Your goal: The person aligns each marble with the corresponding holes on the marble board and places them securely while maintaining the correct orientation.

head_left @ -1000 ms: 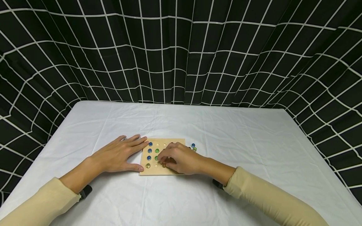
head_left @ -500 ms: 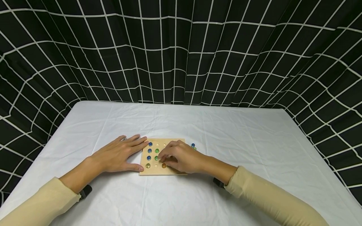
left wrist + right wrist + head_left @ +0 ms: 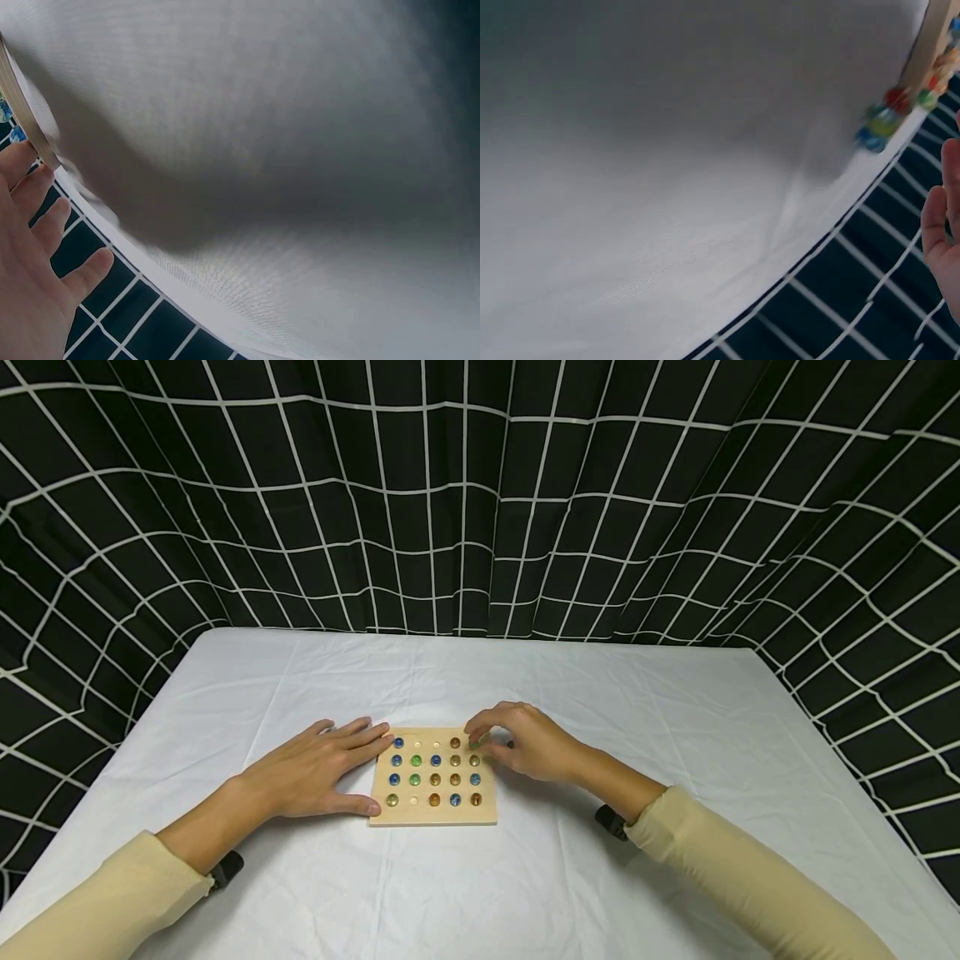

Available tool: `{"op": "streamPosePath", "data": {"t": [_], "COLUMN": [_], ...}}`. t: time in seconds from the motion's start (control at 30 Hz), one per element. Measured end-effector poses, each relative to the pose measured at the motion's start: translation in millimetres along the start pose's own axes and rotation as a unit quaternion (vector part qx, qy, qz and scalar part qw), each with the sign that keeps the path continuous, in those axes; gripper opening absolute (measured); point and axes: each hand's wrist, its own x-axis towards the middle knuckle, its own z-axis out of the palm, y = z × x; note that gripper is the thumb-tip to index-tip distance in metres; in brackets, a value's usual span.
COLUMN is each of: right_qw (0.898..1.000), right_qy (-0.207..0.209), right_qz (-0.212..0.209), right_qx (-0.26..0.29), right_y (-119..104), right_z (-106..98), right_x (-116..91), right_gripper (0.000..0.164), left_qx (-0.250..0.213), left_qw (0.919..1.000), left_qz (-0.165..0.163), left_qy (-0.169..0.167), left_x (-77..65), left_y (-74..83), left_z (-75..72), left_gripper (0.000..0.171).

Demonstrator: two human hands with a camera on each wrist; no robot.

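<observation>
A pale wooden board (image 3: pixel 435 817) lies on the white cloth, with rows of glass marbles in its hollows. My left hand (image 3: pixel 318 770) lies spread at the board's left edge, with thumb and fingertips touching it. At the far right corner is my right hand (image 3: pixel 531 742), its thumb and fingers apart around a green marble (image 3: pixel 474 744) partly covered by them. I see no marble gripped. Beside the board's right edge sits a small cluster of loose marbles (image 3: pixel 880 126), red, green, yellow and blue in the right wrist view; the right hand mostly hides them in the head view.
Two bare hollows (image 3: pixel 427 744) show in the board's far row, and another hollow (image 3: pixel 414 801) in the near row. White cloth (image 3: pixel 637 710) covers the table. A black curtain (image 3: pixel 480 510) with white grid lines hangs behind and at both sides.
My right hand has moved from over the board's middle to its far right corner, uncovering a blue marble in the third column and the right-hand columns. The left hand stays still.
</observation>
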Motion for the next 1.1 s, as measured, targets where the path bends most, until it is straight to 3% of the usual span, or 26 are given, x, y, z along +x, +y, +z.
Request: {"op": "streamPosePath", "data": {"t": [0.43,1.1], "right_qw": [0.998,0.996], "right_qy": [0.012,-0.029], "right_qz": [0.062,0.079], "right_qx": [-0.009,0.000], "right_y": [32,40], "right_z": [-9,-6], "right_x": [-14,-17], "right_gripper": [0.028,0.028], "left_qx": [0.001,-0.002], "left_qw": [1.0000,1.0000], "left_qz": [0.001,-0.002], "left_qy": [0.003,0.003], "left_x": [0.3,-0.5], "left_y": [0.2,0.7], "left_z": [0.3,0.0], "left_gripper": [0.100,0.100]}}
